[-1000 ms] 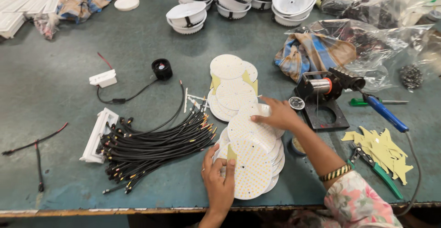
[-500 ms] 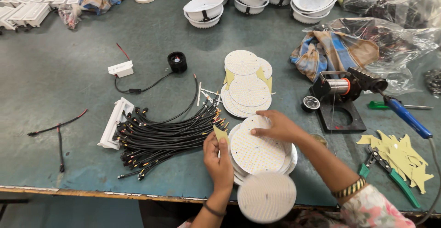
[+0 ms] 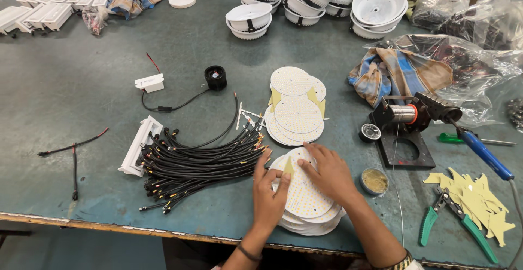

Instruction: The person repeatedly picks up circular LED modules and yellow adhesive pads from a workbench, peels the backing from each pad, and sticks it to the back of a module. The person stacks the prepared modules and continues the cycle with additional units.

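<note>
Low in the middle of the frame, both hands rest on a stack of round boards [image 3: 308, 196] on the bench [image 3: 81, 101]. The left hand [image 3: 269, 194] pinches a yellow tab [image 3: 288, 166] (a small peel-off bit). The right hand [image 3: 327, 175] lies flat, pressing the top board. Black cables [image 3: 196, 164] lie just left.
</note>
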